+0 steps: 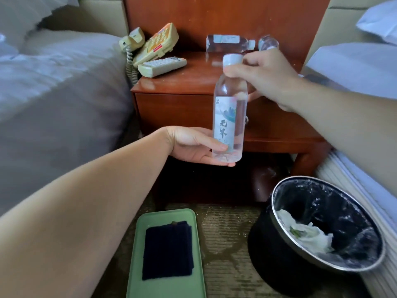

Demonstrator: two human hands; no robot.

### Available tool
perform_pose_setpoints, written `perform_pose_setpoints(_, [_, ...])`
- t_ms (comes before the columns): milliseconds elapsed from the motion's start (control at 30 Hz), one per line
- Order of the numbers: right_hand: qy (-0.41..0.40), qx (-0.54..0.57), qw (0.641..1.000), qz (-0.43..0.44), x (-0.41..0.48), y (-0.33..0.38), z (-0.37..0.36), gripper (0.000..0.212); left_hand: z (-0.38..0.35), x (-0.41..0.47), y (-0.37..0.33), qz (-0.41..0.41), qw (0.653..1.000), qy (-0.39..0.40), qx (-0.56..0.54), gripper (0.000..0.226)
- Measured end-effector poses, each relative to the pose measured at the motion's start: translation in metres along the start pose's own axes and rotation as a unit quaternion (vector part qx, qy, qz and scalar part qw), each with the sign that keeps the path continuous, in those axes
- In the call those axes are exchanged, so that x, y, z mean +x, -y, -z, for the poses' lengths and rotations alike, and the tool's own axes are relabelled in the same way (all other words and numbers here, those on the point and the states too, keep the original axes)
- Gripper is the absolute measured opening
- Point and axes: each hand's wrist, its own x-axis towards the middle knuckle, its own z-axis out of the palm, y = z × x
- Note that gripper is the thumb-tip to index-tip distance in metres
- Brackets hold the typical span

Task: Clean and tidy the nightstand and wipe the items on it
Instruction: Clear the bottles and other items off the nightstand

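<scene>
Item in hand: a clear plastic water bottle [229,117] with a white cap and a printed label, held upright in the air in front of the nightstand [171,87], above the floor and clear of the tabletop.
Left hand [193,147]: cupped under and around the bottle's base, its fingers closed on the lower wall just below the label.
Right hand [264,76]: fingers pinched on the neck just under the cap (thumb side partly hidden behind the bottle).
Contents: appeared full or nearly so, though a fill line could not be made out; judged moderately heavy for its size.
Handling: thin wall judged likely to flex under a hard squeeze; smooth plastic judged slippery if damp; not fragile. The label band and the ribbed cap were judged the surest places to hold.
Wiping grip: judged best held by cap and base, leaving the middle free.
Other bottles: a second bottle [229,43] lay on its side at the back of the tabletop, with a third bottle [268,43] just beside its cap end, partly hidden.
Other items: telephone [150,43] tilted against the back panel; remote control [162,66] lying just in front of it.
Cloth: dark folded cloth [168,250] on a green tray [133,276] on the floor, untouched.
Bin: lined waste bin [322,229] beside the tray, holding crumpled tissue.
</scene>
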Motion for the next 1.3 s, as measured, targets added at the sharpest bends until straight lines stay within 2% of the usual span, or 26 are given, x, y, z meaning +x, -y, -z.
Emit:
perform_pose_setpoints(200, [0.037, -0.02, 0.999, 0.008, -0.036, -0.028, -0.012, 0.019, -0.001, 0.007, 0.047, 0.032, 0.999, -0.042, -0.015, 0.084])
perform_pose_setpoints(267, [0.053, -0.031, 0.998, -0.003, -0.047, -0.043, -0.02, 0.018, -0.001, 0.012, 0.065, 0.044, 0.998, -0.041, 0.005, 0.08])
perform_pose_setpoints(333, [0.065, -0.041, 0.997, -0.023, -0.059, -0.061, -0.031, 0.021, 0.001, 0.017, 0.086, 0.057, 0.997, -0.053, 0.017, 0.069])
perform_pose_setpoints(433, [0.079, -0.056, 0.994, -0.054, -0.072, -0.088, -0.05, 0.034, 0.01, 0.024, 0.118, 0.085, 0.993, -0.081, 0.031, 0.068])
perform_pose_setpoints(533, [0.091, -0.065, 0.991, -0.08, -0.083, -0.113, -0.067, 0.026, 0.02, 0.031, 0.149, 0.104, 0.984, -0.132, 0.063, 0.069])
perform_pose_setpoints(633, [0.082, -0.071, 0.987, -0.118, -0.095, -0.136, -0.086, 0.016, 0.02, 0.036, 0.174, 0.103, 0.967, -0.204, 0.111, 0.055])
perform_pose_setpoints(733, [0.081, -0.074, 0.983, -0.146, -0.104, -0.155, -0.103, 0.017, 0.02, 0.044, 0.198, 0.092, 0.934, -0.28, 0.204, 0.044])
perform_pose_setpoints(800, [0.09, -0.08, 0.979, -0.166, -0.107, -0.167, -0.113, 0.019, 0.023, 0.05, 0.213, 0.084, 0.921, -0.312, 0.218, 0.045])
perform_pose_setpoints(967, [0.125, -0.102, 0.967, -0.198, -0.111, -0.192, -0.129, 0.025, 0.021, 0.061, 0.232, 0.072, 0.912, -0.355, 0.194, 0.059])
perform_pose_setpoints(1300, [0.185, -0.08, 0.95, -0.238, -0.128, -0.223, -0.149, 0.029, 0.031, 0.064, 0.256, 0.136, 0.886, -0.377, 0.233, 0.05])
